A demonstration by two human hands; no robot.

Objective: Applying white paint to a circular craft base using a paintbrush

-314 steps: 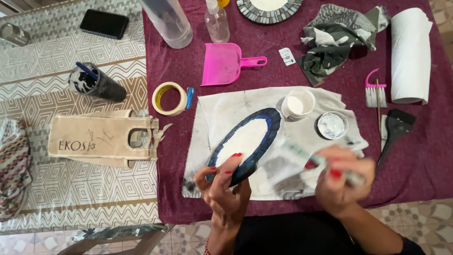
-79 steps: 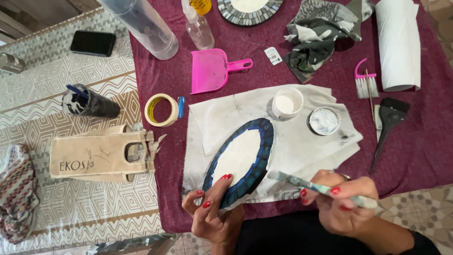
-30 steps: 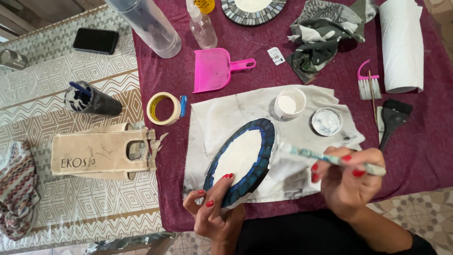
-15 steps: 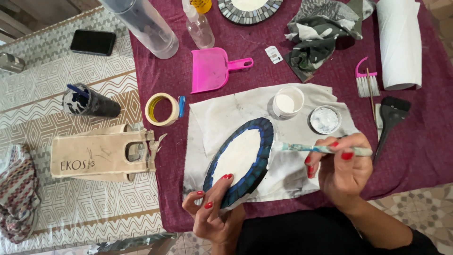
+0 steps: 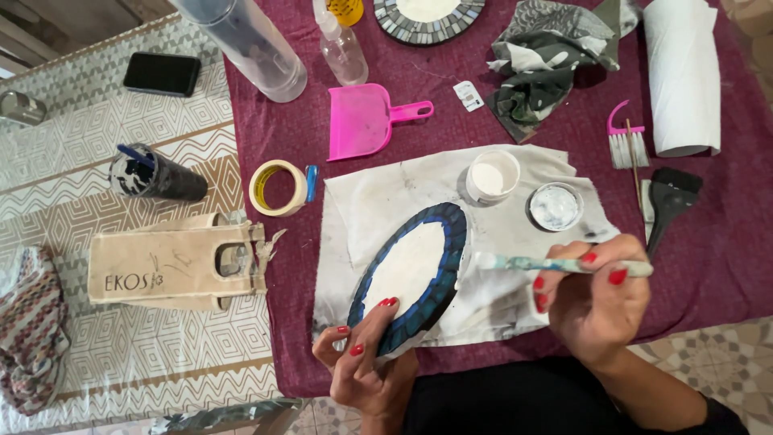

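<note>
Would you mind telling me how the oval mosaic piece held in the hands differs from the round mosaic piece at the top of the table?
The oval mosaic piece has a blue tile border; the round mosaic piece has a grey one. The oval one is propped at a tilt by the left hand, with the brush in the right hand at its edge; the round one lies flat, untouched and partly out of frame. Both have a pale, plain centre.

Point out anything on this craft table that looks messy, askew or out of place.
Nothing is spilled. The white cloth under the oval mosaic piece is smudged grey and rumpled, and a crumpled stained rag lies near the paper towel roll. The small paint pot stands open, its lid beside it.
</note>
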